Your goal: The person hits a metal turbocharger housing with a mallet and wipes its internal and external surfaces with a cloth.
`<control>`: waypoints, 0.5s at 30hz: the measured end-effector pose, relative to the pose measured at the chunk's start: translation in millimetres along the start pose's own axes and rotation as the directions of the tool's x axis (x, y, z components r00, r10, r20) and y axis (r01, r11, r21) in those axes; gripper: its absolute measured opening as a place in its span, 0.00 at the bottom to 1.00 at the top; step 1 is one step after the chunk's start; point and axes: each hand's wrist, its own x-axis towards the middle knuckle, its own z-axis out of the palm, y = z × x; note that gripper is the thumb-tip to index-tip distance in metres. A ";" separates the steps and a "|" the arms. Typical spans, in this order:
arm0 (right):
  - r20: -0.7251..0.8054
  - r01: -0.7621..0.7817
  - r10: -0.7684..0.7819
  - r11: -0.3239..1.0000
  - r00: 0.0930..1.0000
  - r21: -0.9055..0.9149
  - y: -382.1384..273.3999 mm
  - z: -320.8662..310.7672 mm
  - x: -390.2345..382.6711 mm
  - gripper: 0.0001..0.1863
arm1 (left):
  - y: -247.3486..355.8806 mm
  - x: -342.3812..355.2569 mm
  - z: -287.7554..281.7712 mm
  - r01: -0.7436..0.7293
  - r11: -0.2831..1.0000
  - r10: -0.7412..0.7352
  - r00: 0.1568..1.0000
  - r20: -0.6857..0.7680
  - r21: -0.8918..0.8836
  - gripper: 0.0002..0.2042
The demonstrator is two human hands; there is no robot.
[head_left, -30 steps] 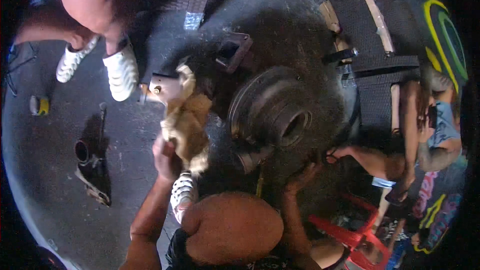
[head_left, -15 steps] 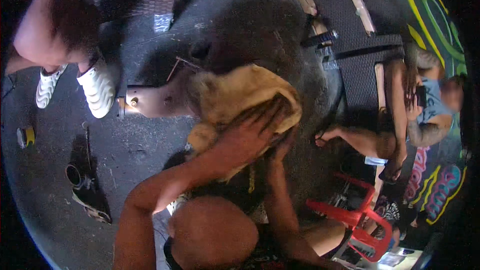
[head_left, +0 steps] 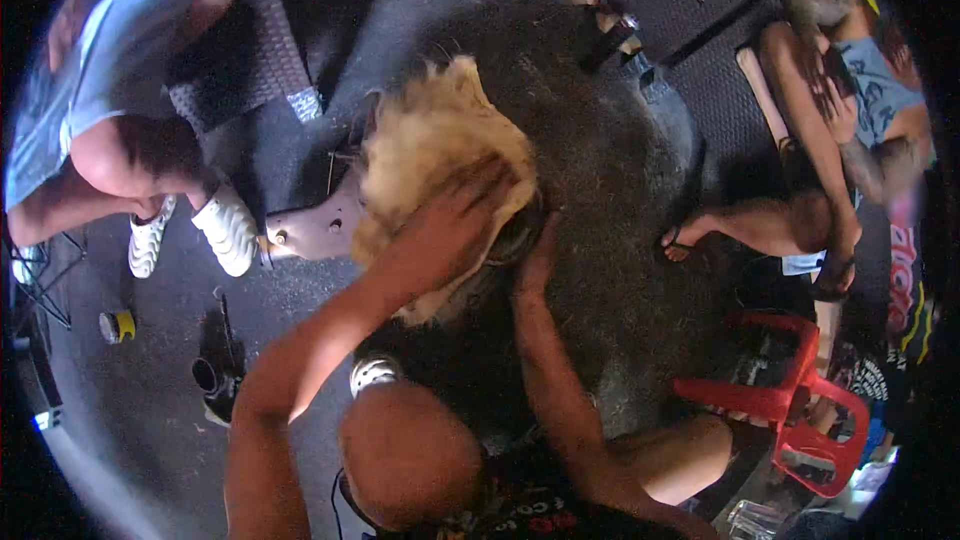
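A tan, hairy animal hide (head_left: 425, 140) lies bunched over a dark thing with a round rim (head_left: 515, 238), whose kind I cannot make out. Across the hide reaches my left hand (head_left: 465, 210), its fingers bent over the pale edge and slightly blurred. My right hand (head_left: 538, 252) is up against the right side of the round rim. Its fingers are partly lost in shadow, so their grip does not show. From beneath the hide a brownish tapering piece (head_left: 318, 228) with a bolt at its end sticks out to the left.
A seated person's white shoes (head_left: 225, 235) are at the left. Near them stand a yellow-banded roll (head_left: 117, 327) and a dark tubular thing (head_left: 210, 375). At the right sit another person, whose sandalled foot (head_left: 685, 238) is on the floor, and a red plastic stool (head_left: 780, 395).
The view has shifted. The hide now stands higher and more bunched toward the far side, and more of the dark round rim shows under its near edge. Both hands stay at it.
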 end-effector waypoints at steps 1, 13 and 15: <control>0.007 -0.014 0.013 0.999 1.000 0.042 4.1 -10.4 3.0 0.41 | 9.4 -15.8 10.7 0.052 0.998 -0.048 0.996 -0.075 0.047 0.25; 0.074 0.155 -0.157 0.988 0.985 0.026 51.8 28.7 5.7 0.26 | 0.3 82.0 26.8 -0.347 0.869 -0.032 0.671 0.741 0.352 0.23; 0.077 0.023 -0.047 0.955 0.996 0.294 37.0 17.2 4.3 0.25 | 26.7 61.0 51.9 -0.315 0.830 0.041 0.858 0.513 0.461 0.20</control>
